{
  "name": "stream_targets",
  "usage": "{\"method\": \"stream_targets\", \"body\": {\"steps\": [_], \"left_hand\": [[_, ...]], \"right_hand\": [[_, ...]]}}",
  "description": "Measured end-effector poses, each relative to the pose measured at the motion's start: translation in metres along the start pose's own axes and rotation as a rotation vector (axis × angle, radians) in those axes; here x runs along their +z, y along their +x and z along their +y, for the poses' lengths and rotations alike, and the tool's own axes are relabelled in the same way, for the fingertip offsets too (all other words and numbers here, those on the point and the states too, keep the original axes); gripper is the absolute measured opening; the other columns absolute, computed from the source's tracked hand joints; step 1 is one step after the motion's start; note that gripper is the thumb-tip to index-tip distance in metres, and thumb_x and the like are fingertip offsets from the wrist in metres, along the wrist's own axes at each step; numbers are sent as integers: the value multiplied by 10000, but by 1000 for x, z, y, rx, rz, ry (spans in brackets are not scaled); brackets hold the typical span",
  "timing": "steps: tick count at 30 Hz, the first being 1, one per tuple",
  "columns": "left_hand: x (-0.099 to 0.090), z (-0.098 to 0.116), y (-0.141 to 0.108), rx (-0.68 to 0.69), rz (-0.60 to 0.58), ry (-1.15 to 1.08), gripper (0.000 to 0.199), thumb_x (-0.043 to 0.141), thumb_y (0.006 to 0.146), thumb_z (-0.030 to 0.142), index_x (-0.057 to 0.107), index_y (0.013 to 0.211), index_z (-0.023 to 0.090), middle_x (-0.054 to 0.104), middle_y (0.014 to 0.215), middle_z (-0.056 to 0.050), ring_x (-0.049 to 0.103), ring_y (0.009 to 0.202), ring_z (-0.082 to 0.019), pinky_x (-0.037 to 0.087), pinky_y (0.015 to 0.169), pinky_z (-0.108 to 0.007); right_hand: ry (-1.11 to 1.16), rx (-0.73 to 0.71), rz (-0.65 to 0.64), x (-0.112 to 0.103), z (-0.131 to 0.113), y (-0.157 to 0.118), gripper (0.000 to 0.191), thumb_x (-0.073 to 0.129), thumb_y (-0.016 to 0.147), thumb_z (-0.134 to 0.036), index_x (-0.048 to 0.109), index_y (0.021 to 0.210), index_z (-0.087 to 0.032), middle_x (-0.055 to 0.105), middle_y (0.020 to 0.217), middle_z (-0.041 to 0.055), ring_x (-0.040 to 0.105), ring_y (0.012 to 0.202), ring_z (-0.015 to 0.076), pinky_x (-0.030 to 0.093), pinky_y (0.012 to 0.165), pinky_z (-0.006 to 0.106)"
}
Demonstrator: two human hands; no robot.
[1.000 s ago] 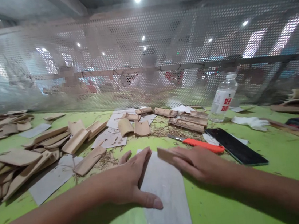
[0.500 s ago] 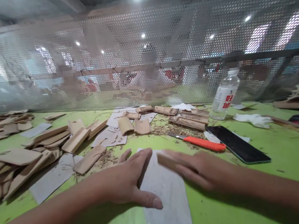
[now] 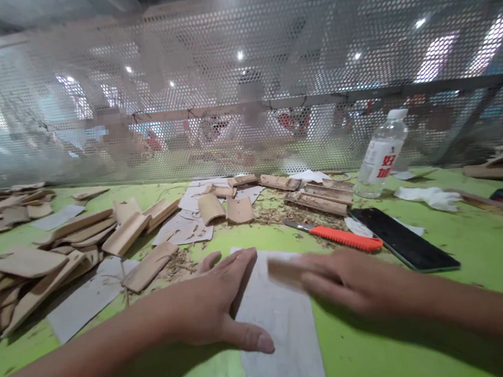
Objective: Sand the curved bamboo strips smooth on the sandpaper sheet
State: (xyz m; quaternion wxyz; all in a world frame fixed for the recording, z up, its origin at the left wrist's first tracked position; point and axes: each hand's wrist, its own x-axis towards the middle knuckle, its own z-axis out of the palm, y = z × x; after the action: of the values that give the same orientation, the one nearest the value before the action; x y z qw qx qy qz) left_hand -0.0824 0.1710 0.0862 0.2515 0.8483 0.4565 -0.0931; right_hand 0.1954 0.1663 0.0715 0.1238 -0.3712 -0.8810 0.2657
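Note:
A long grey-white sheet (image 3: 280, 333), perhaps sandpaper seen from its pale side, lies lengthwise in front of me on the green table. My left hand (image 3: 222, 300) rests on the sheet's left edge, thumb and fingers spread. In my right hand (image 3: 344, 278) is a short bamboo piece (image 3: 283, 272), gripped between thumb and fingers over the sheet's upper right part. Motion blurs the piece, and I cannot tell whether it touches the sheet. Just beyond that hand lies a utility knife (image 3: 344, 238) with an orange handle and its blade out.
Curved bamboo pieces (image 3: 25, 264) are heaped on the left. Others (image 3: 318, 201) lie among shavings farther back. To the right are a black phone (image 3: 404, 239), a leaning clear bottle (image 3: 381, 156) and a crumpled white glove or tissue (image 3: 429, 197). A perforated metal screen (image 3: 208, 138) closes the far side; people sit behind it.
My right hand and the bamboo piece have shifted slightly, a little to the right. My left hand stays put on the sheet. The view has tilted slightly.

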Motion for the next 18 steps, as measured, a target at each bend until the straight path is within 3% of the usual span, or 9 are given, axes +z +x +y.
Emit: {"method": "stream_targets", "body": {"steps": [2,3,5,8,12,18], "left_hand": [[-2,2,0,-13,-6,-5,1348,592,701,918,-41,1653,203,72,1704,-125,58,1531,-463,297,1178,-579],[-2,3,-1,-19,-14,-9,1355,598,701,913,-44,1652,193,61,1703,-132,55,1533,-458,297,1179,-579],[-2,3,-1,-22,-25,-15,1356,602,711,904,-55,1650,180,30,1702,-139,37,1537,-445,279,1188,-578],[-2,2,-2,-3,-10,-20,1340,609,724,892,-37,1652,174,49,1699,-154,53,1540,-432,272,1195,-561],[-1,1,-2,-3,0,-40,1335,638,714,880,-26,1655,204,61,1697,-161,88,1529,-460,316,1169,-581],[-1,1,0,-17,-28,-18,1323,593,734,897,-70,1648,208,10,1702,-121,24,1541,-428,279,1192,-568]], "right_hand": [[-16,45,176,-1,13,4,386,449,1038,-475,662,1188,-191,727,1110,128,661,938,269,504,823,395],[79,63,218,0,17,6,384,477,1030,-493,634,1215,-195,720,1124,127,663,987,271,507,847,396],[403,117,181,5,19,8,385,464,1031,-554,601,1071,-197,721,866,66,681,734,200,516,655,311],[834,180,82,17,13,10,441,475,1005,-632,503,907,-203,611,606,-34,539,421,93,364,418,192],[1039,218,52,27,14,14,473,573,953,-648,508,871,-187,602,597,-41,499,377,57,325,357,143],[1187,281,45,23,22,17,470,588,954,-609,504,761,-188,522,531,-66,341,326,28,273,321,132]]}}
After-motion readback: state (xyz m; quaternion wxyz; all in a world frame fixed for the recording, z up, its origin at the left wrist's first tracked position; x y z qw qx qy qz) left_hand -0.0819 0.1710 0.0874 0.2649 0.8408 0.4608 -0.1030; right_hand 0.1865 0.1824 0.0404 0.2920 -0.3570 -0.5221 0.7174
